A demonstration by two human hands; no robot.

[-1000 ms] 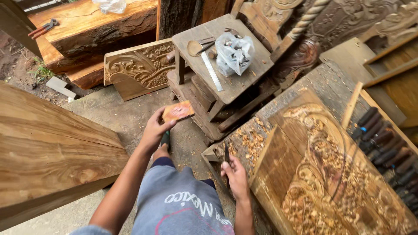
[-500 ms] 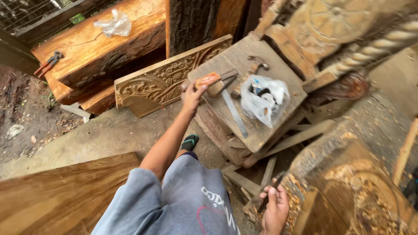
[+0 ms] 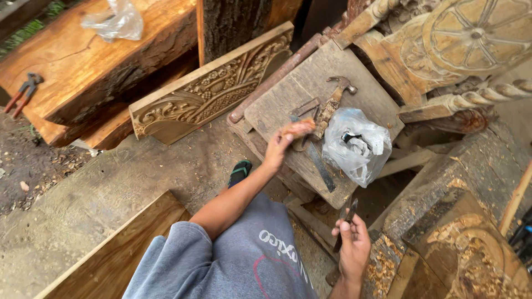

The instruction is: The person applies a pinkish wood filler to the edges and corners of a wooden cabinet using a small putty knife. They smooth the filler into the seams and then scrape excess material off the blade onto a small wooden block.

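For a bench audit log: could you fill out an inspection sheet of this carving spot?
Surface: worn wooden stool top, tilted.
Job's things: orange block in left hand at the stool; dark chisel in right hand.
Clutter: hammer, plastic bag, metal blade on the stool.
Hands: both closed on their tools.
Cables: nothing seen.
Surroundings: carved panel, timber slab, pliers, wood shavings.

Wooden stool [image 3: 360, 88] — bearing hammer [image 3: 332, 102], plastic bag [image 3: 357, 144], file [image 3: 321, 160].
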